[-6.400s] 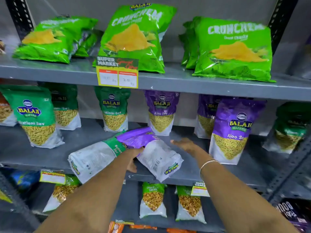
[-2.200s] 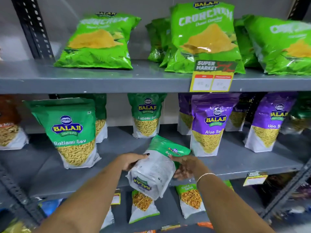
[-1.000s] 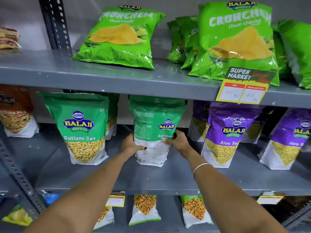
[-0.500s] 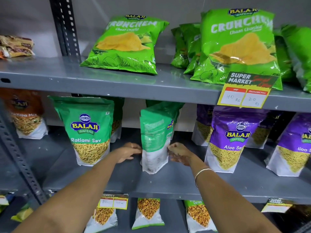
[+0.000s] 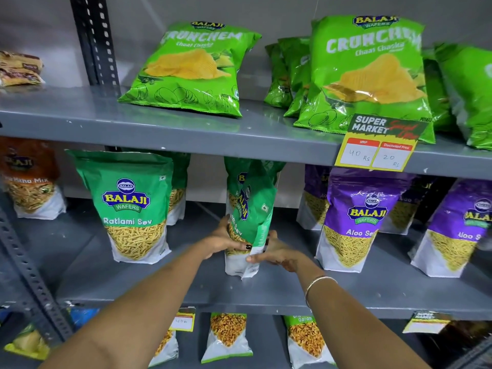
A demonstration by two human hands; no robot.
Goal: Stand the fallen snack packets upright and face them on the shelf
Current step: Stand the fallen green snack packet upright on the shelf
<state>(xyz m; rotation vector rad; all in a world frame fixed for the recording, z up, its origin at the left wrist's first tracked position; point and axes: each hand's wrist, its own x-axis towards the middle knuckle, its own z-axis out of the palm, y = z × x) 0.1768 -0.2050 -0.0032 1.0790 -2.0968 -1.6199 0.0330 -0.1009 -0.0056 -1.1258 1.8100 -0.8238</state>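
L hand closed on the lower L edge of the green Ratlami Sev packet, thumb across the front by the clear window. R hand pinches the lower R edge, fingers wrapped onto the white base panel. Bangle on R wrist.

Packet loc: upright on the middle shelf, base touching the deck, centre of bay. Front panel is turned toward 9 o'clock, so we see it edge-on, logo skewed; not faced yet.

Neighbours: faced Ratlami Sev pouch at 9 o'clock, well apart; purple Aloo Sev pouch at 3 o'clock, near. Crunchem chip bags on upper shelf at 12 o'clock, price tag at 1–2 o'clock.

Handling est.: stand-up pouch, soft film, light-to-moderate wt, contents loose and low → bottom-heavy, should stand once gusset sits flat. Film looks glossy, prob. slippery; top flops if gripped high. Best hold = low on both side seams, as now; twist about the base to bring front fwd. Squeeze lightly, sev is brittle.
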